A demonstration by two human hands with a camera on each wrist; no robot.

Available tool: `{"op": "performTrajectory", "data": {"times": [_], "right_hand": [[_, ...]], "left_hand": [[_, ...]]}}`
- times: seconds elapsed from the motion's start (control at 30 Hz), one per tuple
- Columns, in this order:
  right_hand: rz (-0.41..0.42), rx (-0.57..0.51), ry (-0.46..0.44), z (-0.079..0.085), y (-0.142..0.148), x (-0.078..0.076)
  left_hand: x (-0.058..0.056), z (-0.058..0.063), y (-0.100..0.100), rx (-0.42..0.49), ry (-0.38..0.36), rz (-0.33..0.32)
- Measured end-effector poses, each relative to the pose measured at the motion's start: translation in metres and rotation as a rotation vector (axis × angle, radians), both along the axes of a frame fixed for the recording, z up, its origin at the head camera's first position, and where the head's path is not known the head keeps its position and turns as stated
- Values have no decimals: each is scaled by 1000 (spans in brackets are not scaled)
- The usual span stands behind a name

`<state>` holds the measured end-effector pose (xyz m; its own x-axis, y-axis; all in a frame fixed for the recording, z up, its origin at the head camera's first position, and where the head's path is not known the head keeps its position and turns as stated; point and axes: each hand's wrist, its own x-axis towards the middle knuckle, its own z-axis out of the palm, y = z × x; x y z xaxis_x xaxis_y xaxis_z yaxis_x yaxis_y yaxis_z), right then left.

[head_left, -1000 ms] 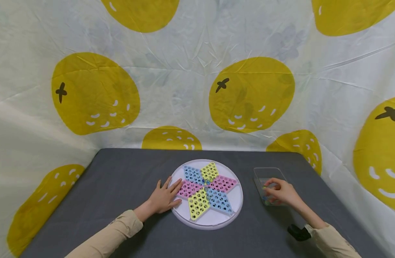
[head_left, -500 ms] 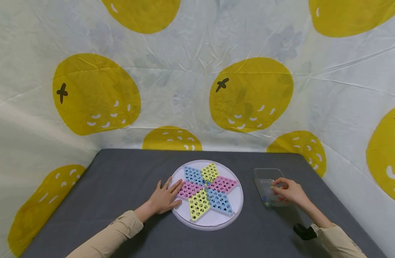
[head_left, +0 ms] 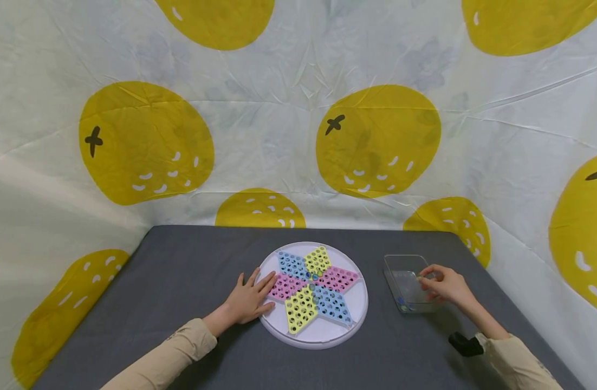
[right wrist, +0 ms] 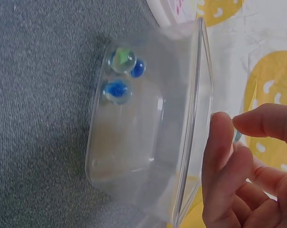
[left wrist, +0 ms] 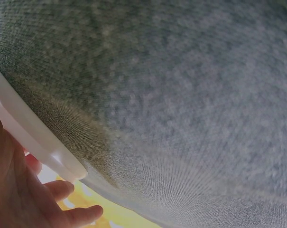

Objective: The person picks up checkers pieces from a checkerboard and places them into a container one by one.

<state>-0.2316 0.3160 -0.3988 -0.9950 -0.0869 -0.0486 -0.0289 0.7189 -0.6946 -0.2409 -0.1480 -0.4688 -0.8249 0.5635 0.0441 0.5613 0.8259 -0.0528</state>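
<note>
My left hand [head_left: 247, 299] lies with spread fingers on the left rim of a round white Chinese checkers board [head_left: 351, 314]. In the left wrist view its fingers [left wrist: 60, 190] touch the board's edge. A star of pink, yellow and blue holed sections covers the board, and several glass marbles [head_left: 315, 277] sit near its centre. My right hand [head_left: 447, 284] is over the right side of a clear plastic box [head_left: 393, 276], pinching a small glass marble [right wrist: 237, 136] mostly hidden by the fingertips. Inside the box, blue and green marbles [right wrist: 117, 90] are gathered at one end.
Dark grey cloth [head_left: 196, 260] covers the table. A white curtain with yellow fruit prints [head_left: 378, 141] hangs behind it and at both sides. A black strap piece [head_left: 466, 344] shows at my right wrist.
My right hand has drawn up and to the right inside the box area, with the marble between its fingertips. More of the box's marbles show. My left hand has stayed put.
</note>
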Motion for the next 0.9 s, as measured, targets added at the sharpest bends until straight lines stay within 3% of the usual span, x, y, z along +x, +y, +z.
{"op": "performTrajectory", "data": {"times": [0.13, 0.23, 0.27, 0.43, 0.63, 0.9], "right_hand": [[-17, 14, 1, -2, 3, -2], [-23, 20, 0, -3, 5, -3], [-25, 23, -1, -3, 5, -3], [-30, 21, -3, -4, 7, -4], [-32, 24, -2, -3, 7, -4], [-27, 23, -2, 0, 7, -4]], "left_hand": [[0, -1, 0, 13, 0, -6], [-1, -5, -2, 49, 19, -26], [-4, -13, -4, 67, 38, -39], [-5, -18, -7, 111, 54, -59], [-3, -12, -5, 92, 33, -47], [-1, -1, -1, -8, -16, 6]]}}
